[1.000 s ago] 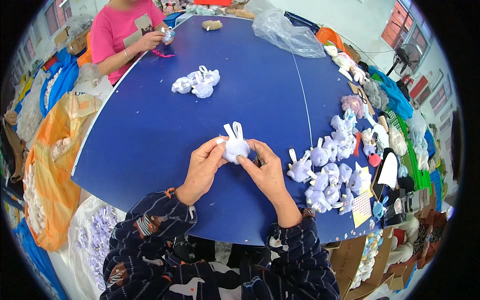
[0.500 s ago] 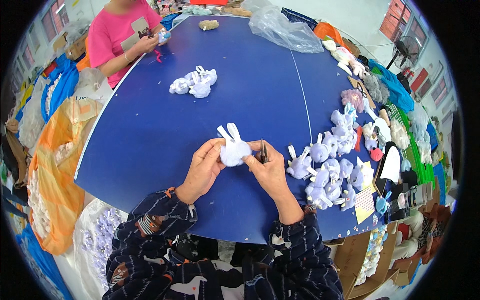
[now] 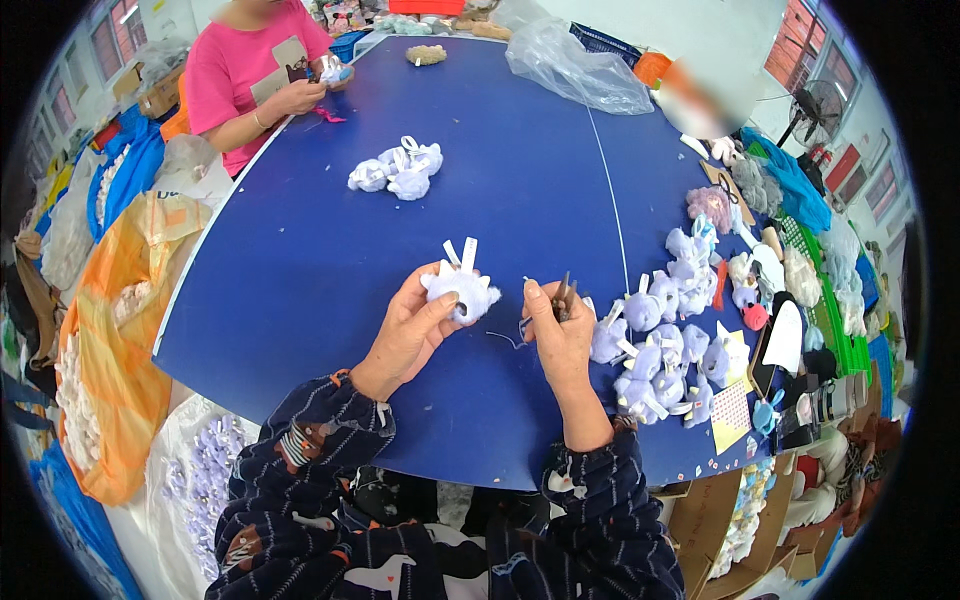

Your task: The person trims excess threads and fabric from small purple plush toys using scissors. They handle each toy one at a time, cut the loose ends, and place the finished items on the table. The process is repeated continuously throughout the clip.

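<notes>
My left hand (image 3: 405, 330) is closed on a small lavender plush toy (image 3: 460, 296) above the blue table, the thumb pressing its front by a dark spot. Two white ribbon tags stand up from the toy's top. To the right, my right hand (image 3: 562, 340) grips a pair of dark metal scissors (image 3: 564, 297), blades pointing up. Its thumb and forefinger are pinched together, and a loose thread (image 3: 505, 339) trails from them toward the left. The two hands are apart.
A heap of similar plush toys (image 3: 655, 365) lies right of my right hand. A smaller group (image 3: 397, 168) sits farther off on the blue table (image 3: 300, 280). A co-worker in pink (image 3: 250, 75) works at the far left. A clear plastic bag (image 3: 575, 70) lies at the back.
My right hand has moved right, away from the plush toy, with the scissors and a thread. My left hand has turned the toy and now holds it alone.
</notes>
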A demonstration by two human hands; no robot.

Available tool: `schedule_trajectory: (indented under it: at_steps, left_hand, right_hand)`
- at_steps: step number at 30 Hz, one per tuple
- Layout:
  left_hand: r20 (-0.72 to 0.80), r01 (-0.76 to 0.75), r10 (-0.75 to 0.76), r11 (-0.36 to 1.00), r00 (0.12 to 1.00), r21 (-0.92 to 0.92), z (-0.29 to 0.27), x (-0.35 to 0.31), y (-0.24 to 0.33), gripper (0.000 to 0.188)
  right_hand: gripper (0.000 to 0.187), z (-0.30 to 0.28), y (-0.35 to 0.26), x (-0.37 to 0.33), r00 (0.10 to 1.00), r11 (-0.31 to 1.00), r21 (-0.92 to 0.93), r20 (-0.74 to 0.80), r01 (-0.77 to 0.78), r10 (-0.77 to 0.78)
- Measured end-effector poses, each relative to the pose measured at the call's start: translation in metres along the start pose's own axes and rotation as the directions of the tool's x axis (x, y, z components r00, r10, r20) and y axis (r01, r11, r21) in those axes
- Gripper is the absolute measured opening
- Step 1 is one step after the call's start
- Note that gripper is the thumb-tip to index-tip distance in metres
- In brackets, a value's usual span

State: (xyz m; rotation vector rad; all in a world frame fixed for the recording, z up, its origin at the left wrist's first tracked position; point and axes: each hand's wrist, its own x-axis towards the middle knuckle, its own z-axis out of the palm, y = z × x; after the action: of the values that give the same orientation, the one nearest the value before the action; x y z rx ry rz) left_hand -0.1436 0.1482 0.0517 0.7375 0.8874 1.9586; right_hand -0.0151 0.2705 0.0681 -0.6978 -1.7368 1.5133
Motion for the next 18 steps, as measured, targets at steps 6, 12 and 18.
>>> schedule_trajectory:
  at_steps: [6, 12, 18]
  left_hand:
    - [-0.077, -0.046, 0.040, 0.997, 0.996, -0.070, -0.012, -0.010, 0.001, 0.032]
    - [-0.032, 0.017, -0.017, 1.000, 0.999, -0.001, 0.000, -0.003, -0.018, 0.042]
    - [0.026, -0.027, 0.024, 0.993, 0.999, 0.116, -0.007, -0.007, -0.010, 0.052]
  right_hand:
    - [0.029, 0.017, 0.017, -0.001, 0.937, 0.881, -0.339, 0.228, 0.331, -0.265]
    - [0.036, 0.009, 0.023, -0.011, 0.993, 0.997, -0.076, 0.120, 0.033, -0.024]
    - [0.029, 0.023, 0.027, -0.014, 0.989, 0.998, -0.001, 0.135, 0.063, -0.062]
